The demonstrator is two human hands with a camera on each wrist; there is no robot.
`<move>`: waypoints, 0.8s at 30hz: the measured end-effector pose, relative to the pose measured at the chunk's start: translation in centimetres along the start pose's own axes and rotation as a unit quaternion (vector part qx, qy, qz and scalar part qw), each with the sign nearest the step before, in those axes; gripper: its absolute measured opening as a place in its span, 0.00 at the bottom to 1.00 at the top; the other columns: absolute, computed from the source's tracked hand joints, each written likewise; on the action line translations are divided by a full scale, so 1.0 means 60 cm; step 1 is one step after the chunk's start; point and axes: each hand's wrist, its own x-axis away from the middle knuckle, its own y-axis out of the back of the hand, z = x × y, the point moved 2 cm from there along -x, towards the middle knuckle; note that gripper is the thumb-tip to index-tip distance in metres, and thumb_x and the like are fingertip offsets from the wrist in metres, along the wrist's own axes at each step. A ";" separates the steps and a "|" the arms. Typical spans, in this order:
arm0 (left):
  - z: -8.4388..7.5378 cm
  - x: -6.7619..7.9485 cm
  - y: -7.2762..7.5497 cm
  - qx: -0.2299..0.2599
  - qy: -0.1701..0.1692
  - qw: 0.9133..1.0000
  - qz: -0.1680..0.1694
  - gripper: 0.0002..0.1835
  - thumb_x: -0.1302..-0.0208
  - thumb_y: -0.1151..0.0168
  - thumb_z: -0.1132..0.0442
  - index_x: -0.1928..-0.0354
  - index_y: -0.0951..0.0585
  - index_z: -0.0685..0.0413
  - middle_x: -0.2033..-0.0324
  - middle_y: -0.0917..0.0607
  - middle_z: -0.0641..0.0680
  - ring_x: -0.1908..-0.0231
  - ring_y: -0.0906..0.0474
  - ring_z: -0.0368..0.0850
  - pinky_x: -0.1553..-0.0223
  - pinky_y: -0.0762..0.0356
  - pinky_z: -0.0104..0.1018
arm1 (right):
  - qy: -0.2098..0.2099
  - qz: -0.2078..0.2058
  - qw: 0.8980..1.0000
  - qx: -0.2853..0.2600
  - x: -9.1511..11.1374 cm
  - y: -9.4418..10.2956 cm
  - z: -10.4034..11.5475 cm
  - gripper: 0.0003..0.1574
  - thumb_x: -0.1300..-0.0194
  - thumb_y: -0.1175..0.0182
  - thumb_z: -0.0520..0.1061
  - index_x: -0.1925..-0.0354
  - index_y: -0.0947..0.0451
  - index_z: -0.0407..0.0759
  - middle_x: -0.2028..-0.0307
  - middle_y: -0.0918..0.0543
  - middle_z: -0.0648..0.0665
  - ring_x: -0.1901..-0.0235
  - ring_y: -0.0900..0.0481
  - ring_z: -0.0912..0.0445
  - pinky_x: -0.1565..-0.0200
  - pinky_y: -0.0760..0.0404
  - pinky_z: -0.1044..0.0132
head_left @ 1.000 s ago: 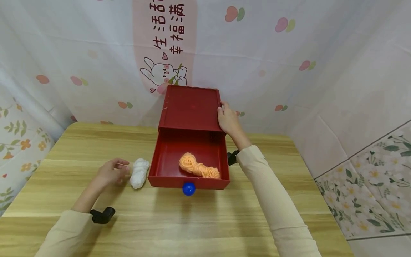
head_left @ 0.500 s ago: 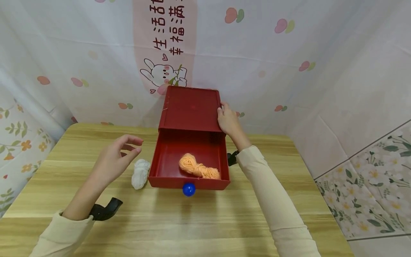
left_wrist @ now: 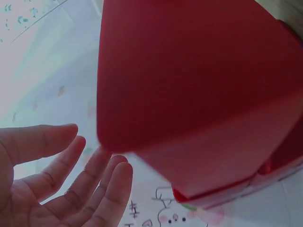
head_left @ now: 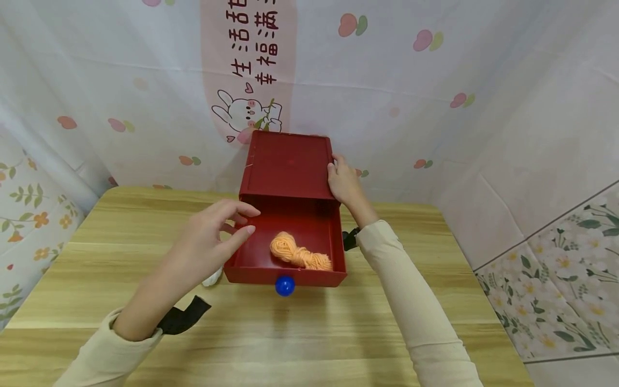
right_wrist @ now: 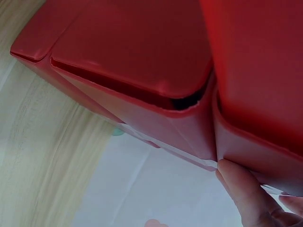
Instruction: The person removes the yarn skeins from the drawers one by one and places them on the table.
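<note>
A red box (head_left: 290,164) stands at the back of the table, its drawer (head_left: 251,236) pulled out toward me. In the drawer lies a tied bundle of orange yarn (head_left: 300,252), near the front wall, which bears a blue round knob (head_left: 285,286). My right hand (head_left: 345,180) holds the box at its right edge; in the right wrist view a finger (right_wrist: 244,189) touches the red side wall. Over the drawer's left wall hovers my left hand (head_left: 213,236), fingers loosely bent with nothing between them. Beneath it, a white yarn bundle (head_left: 213,277) is mostly hidden.
The wooden table (head_left: 300,344) extends in front of the drawer and to both sides. A patterned cloth (head_left: 387,97) hangs directly behind the box. Black straps (head_left: 184,317) with mounts sit at the wrists.
My left hand has risen from beside the white yarn and moved right, over the drawer's left wall. My right hand, the box and the orange yarn have stayed in place.
</note>
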 end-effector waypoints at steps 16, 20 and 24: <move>-0.011 -0.019 -0.066 0.000 -0.015 0.997 0.073 0.18 0.42 0.35 0.64 0.49 0.22 0.52 0.53 0.19 0.53 0.53 0.22 0.50 0.56 0.21 0.44 | 0.003 -0.006 1.000 -0.006 -0.003 -0.001 -0.004 0.31 0.25 0.67 0.51 0.29 0.51 0.42 0.33 0.38 0.36 0.35 0.38 0.44 0.36 0.38 0.50; -0.008 -0.024 -0.083 -0.001 -0.018 0.996 0.090 0.18 0.41 0.36 0.63 0.48 0.23 0.53 0.52 0.19 0.54 0.53 0.22 0.50 0.55 0.22 0.44 | 0.004 -0.004 1.000 -0.007 -0.003 0.000 -0.004 0.31 0.25 0.67 0.51 0.29 0.51 0.42 0.33 0.38 0.36 0.36 0.37 0.44 0.37 0.37 0.50; -0.006 -0.029 -0.095 -0.013 -0.013 0.995 0.103 0.20 0.42 0.36 0.62 0.47 0.23 0.52 0.50 0.20 0.53 0.52 0.22 0.50 0.53 0.22 0.45 | 0.006 -0.001 1.000 -0.007 -0.003 0.001 -0.003 0.31 0.25 0.68 0.51 0.29 0.51 0.42 0.33 0.38 0.36 0.35 0.37 0.44 0.37 0.37 0.50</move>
